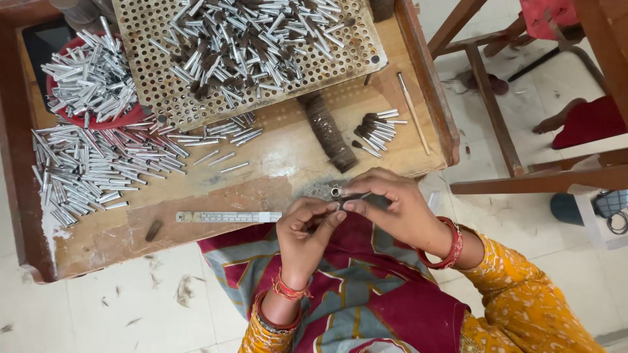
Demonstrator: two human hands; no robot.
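Ferrule pinched in right hand, fingers closed on it; left hand closed on bristle tuft just beside. Stuffing step, probably. Next: careful alignment of tuft with tube mouth.

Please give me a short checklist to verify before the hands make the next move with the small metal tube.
1. Small metal tube held by both hands: ok, left hand and right hand pinch it.
2. Tube's open end visible: ok.
3. Bristles seated inside tube: cannot tell.
4. Empty tubes in supply: ok, loose tube pile on the wooden table.
5. Finished pieces set apart: ok.
6. Metal ruler within reach: ok, likely.
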